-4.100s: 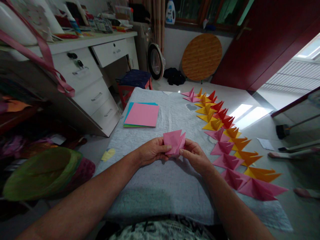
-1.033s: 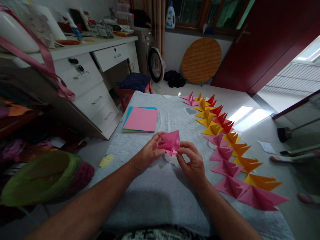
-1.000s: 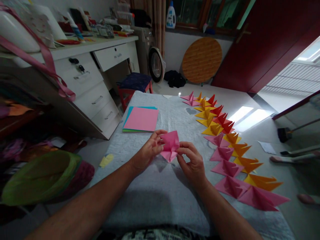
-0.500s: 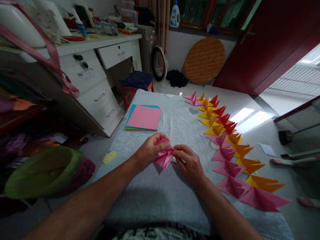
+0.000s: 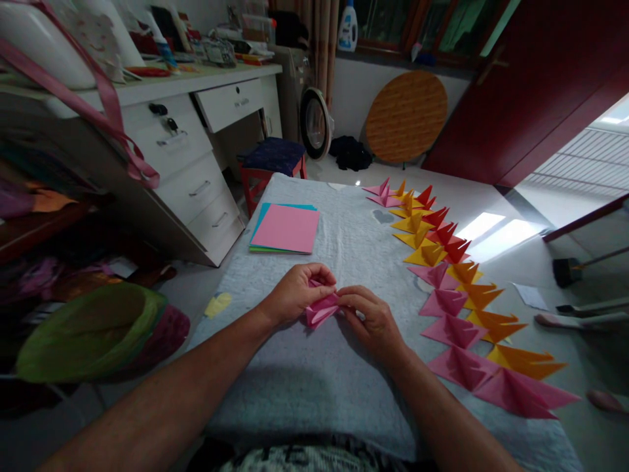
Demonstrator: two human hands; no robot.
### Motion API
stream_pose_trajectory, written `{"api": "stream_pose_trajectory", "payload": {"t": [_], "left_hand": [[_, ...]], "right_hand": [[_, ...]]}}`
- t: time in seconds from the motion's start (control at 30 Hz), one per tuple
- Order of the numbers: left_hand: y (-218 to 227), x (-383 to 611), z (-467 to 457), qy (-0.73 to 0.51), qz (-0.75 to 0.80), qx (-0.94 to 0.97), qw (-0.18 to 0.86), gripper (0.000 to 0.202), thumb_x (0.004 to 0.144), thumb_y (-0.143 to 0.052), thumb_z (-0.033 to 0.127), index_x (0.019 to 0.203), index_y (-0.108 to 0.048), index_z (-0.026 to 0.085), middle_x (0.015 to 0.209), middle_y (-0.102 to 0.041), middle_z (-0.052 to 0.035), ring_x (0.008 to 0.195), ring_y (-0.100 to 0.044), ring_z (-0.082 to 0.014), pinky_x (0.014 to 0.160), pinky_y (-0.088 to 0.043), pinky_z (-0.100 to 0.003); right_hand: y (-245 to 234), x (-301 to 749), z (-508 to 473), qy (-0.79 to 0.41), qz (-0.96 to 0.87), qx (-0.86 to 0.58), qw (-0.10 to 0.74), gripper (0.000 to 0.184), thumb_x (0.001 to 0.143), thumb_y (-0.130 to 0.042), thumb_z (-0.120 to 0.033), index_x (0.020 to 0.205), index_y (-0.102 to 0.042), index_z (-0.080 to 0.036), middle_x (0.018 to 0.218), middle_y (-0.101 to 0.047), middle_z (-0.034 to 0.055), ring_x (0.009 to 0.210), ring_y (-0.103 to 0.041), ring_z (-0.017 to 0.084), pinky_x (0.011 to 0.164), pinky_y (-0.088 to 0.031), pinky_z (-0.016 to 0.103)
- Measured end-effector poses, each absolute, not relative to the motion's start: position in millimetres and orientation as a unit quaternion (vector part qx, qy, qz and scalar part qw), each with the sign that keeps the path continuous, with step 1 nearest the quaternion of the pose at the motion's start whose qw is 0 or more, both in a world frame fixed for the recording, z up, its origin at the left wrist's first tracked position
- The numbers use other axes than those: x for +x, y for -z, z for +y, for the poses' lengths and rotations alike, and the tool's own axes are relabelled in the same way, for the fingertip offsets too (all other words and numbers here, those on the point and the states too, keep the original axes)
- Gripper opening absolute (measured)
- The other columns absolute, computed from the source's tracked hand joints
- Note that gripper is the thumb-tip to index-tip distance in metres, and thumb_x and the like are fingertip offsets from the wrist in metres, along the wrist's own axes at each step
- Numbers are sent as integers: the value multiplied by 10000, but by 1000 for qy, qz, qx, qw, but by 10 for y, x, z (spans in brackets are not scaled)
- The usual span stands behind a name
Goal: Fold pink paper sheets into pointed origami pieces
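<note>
A pink origami crane (image 5: 321,313), partly folded, is held just above the cloth-covered table (image 5: 295,387). My left hand (image 5: 301,292) grips its left side, thumb and fingers closed, covering part of the paper. On the other side, the fingertips of my right hand (image 5: 369,318) pinch the crane's right end. Ahead and to the left lies a stack of square paper (image 5: 287,228), pink on top with blue and green edges showing. Along the right of the table stand rows of finished cranes: pink ones (image 5: 455,331), yellow-orange ones (image 5: 498,324) and red ones (image 5: 445,233).
A stool (image 5: 272,156) stands beyond the table's far left corner. The white desk (image 5: 181,144) is on the left, with a green-lined bin (image 5: 93,334) nearer me. Past the far edge are an open washing machine door (image 5: 315,123) and a round wooden board (image 5: 407,117).
The pink crane has tilted and looks flatter and narrower between my hands. Both hands keep hold of it, with only small finger shifts. The whole view has moved slightly.
</note>
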State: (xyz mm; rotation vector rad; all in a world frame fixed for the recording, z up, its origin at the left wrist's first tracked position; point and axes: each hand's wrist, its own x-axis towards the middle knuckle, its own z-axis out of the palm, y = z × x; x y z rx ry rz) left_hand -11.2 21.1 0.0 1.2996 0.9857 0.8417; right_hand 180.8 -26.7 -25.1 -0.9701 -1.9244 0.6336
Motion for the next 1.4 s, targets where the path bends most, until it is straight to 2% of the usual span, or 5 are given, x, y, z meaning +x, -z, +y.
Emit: {"api": "stream_pose_trajectory", "payload": {"t": [0.13, 0.47, 0.77, 0.93, 1.4], "left_hand": [[-36, -108, 206, -363, 427, 577, 594, 175, 685, -782, 230, 804, -677, 155, 767, -695, -10, 714, -628, -143, 682, -477, -244], [2, -141, 223, -358, 392, 552, 643, 219, 703, -708, 149, 920, -675, 154, 869, -744, -45, 792, -686, -164, 729, -515, -265], [-85, -207, 277, -375, 398, 512, 662, 478, 694, -712, 217, 1161, -636, 152, 982, -758, -86, 794, -687, -173, 726, -491, -278], [-40, -235, 311, -340, 445, 550, 620, 377, 696, -792, 423, 910, -706, 125, 801, -728, -54, 679, -629, -148, 663, -461, -266], [21, -213, 301, -321, 454, 588, 588, 254, 754, -696, 368, 742, -731, 116, 670, -667, -20, 599, -538, -118, 606, -402, -242]], "right_hand": [[254, 1799, -271, -273, -757, -405, 434, 220, 903, -571, -141, 1070, -659, -254, 984, -712, 66, 848, -671, 183, 691, -561, 291], [196, 1814, -242, -275, -761, -411, 419, 96, 917, -578, -172, 904, -653, -230, 908, -687, 49, 825, -656, 173, 734, -521, 288], [172, 1847, -235, -281, -757, -429, 404, 138, 905, -520, -113, 876, -616, -208, 871, -650, 38, 782, -608, 153, 706, -472, 266], [183, 1832, -238, -263, -767, -419, 408, 126, 910, -530, -112, 894, -613, -205, 869, -642, 41, 786, -609, 156, 707, -473, 260], [161, 1806, -262, -255, -780, -417, 392, 115, 919, -542, -114, 881, -607, -200, 863, -633, 38, 776, -601, 155, 696, -464, 252]]}}
